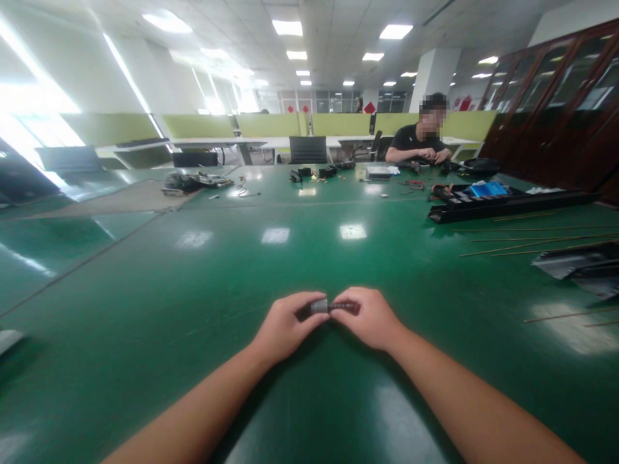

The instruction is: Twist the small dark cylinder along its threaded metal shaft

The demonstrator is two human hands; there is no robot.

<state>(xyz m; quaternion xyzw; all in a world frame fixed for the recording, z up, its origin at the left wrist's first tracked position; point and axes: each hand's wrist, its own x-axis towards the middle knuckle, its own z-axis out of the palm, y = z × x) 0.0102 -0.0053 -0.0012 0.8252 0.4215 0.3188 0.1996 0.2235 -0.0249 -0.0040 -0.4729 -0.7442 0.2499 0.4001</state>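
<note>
Just above the green table (pixel 232 258), my left hand (pixel 285 325) grips a short grey cylinder (pixel 320 306) between thumb and fingers. A thin dark ridged rod (pixel 341 306) extends from the cylinder's right end. My right hand (pixel 370 317) pinches this rod, its thumb below and fingers above. The rod's right end is partly hidden by the right hand. Both hands are close together, with the cylinder and rod lying in one line between them.
Across the table sits a person (pixel 416 143). A black tray (pixel 512 205) with a blue item, thin rods (pixel 522 246) and dark metal pieces (pixel 575 261) lie on the right. Electronic parts (pixel 193 182) are at the back left, small black parts (pixel 304 173) at the back middle.
</note>
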